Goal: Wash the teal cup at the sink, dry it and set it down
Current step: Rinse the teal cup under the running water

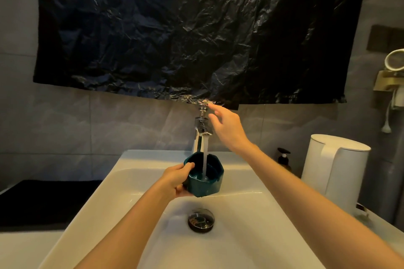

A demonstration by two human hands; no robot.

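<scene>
My left hand (177, 179) grips the teal cup (206, 178) by its left rim, thumb inside, and holds it over the white sink (135, 181). A stream of water (205, 157) runs from the chrome tap (202, 131) straight into the cup, which has water in its bottom. My right hand (227, 128) is raised beside the tap's handle, fingers spread and relaxed, fingertips at or just off the lever; it holds nothing.
The drain plug (201, 220) lies below the cup in the basin. A white kettle (334, 170) and a dark pump bottle (283, 158) stand right of the sink. A black mat (43, 201) lies left. Black plastic sheeting (196, 28) hangs over the wall above.
</scene>
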